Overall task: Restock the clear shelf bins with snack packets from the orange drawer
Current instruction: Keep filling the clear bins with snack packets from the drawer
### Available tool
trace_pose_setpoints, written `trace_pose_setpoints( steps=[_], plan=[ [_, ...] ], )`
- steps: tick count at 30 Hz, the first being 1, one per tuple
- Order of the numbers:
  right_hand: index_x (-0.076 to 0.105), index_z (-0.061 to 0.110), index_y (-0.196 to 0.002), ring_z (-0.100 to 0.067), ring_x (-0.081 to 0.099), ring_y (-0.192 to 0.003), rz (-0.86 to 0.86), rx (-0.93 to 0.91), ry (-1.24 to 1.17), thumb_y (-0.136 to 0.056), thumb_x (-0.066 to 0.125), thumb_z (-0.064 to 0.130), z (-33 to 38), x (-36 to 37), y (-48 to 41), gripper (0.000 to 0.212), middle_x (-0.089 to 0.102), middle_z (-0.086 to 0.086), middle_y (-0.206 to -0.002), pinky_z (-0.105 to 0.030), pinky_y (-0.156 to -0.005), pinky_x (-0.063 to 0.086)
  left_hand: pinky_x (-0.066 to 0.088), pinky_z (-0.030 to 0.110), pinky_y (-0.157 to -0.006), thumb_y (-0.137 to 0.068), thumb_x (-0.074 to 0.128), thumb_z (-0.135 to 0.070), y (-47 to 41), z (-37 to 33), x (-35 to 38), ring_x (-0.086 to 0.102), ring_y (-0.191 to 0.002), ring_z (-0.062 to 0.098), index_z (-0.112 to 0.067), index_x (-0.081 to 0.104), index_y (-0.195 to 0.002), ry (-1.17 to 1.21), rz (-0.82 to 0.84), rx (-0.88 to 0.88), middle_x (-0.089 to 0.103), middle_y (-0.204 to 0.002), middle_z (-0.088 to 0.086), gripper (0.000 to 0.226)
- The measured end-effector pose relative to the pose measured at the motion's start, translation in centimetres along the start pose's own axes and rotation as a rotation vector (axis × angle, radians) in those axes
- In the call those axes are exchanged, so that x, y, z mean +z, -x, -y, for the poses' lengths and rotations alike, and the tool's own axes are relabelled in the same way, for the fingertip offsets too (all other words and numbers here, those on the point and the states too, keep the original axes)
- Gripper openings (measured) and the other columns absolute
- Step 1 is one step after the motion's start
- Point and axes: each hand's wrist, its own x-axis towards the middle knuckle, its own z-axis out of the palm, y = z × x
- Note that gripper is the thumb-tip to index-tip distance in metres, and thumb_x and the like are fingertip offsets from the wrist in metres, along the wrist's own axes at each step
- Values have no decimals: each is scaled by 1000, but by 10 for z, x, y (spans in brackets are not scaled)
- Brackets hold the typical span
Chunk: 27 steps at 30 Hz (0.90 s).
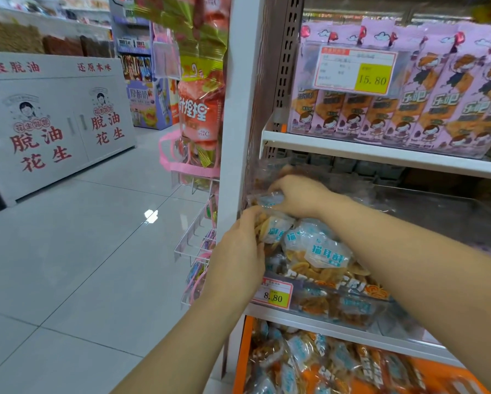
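A clear shelf bin [338, 304] on the middle shelf holds several see-through snack packets [324, 251] with blue labels and yellow crisps. My left hand [237, 257] grips a snack packet [271, 227] at the bin's left end, above the 8.80 price tag [272, 294]. My right hand [298, 196] reaches over the pile and presses down on another packet [267, 199] at the back left. Below the shelf, the orange drawer [243, 356] stands pulled out, full of the same packets [324, 362].
An upper bin [380, 115] of pink snack packs carries a 15.80 tag. The white shelf post [235, 109] stands left of the bins, with hanging snack bags [200, 109] and wire racks [194, 237] on its side. A white display counter [56, 118] sits across the tiled aisle.
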Motion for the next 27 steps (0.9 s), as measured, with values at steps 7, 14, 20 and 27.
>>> trace_pose_setpoints(
  steps=[7, 14, 20, 27],
  plan=[
    [68, 9, -89, -23, 62, -79, 17, 62, 54, -74, 67, 62, -3, -3, 1, 55, 66, -6, -88, -37, -72, 55, 51, 33, -85, -93, 51, -9, -1, 0, -1, 59, -103, 14, -31, 39, -132, 0, 12, -4, 59, -121, -8, 46],
    [60, 12, -84, -22, 58, -81, -270, 168, 117, -77, 66, 59, -1, 6, 5, 48, 60, -3, -86, -30, -68, 49, 51, 32, -85, -94, 51, -9, -2, 1, -1, 59, -102, 14, -31, 40, -132, 2, 4, -3, 60, -121, -8, 46],
    [58, 16, -94, -21, 52, -88, 13, 184, 183, -85, 53, 63, -2, -3, 0, 49, 52, 0, -91, -32, -74, 45, 51, 34, -85, -94, 51, -9, -2, 2, 0, 59, -104, 15, -32, 39, -133, -22, 2, -10, 60, -122, -8, 47],
    [51, 17, -68, -24, 55, -85, 7, 164, 8, -94, 40, 58, -16, 1, 6, 49, 55, -2, -78, -33, -74, 43, 53, 38, -86, -94, 51, -10, -3, 1, 2, 59, -103, 15, -33, 39, -132, -21, -11, -8, 60, -121, -8, 46]
  ],
)
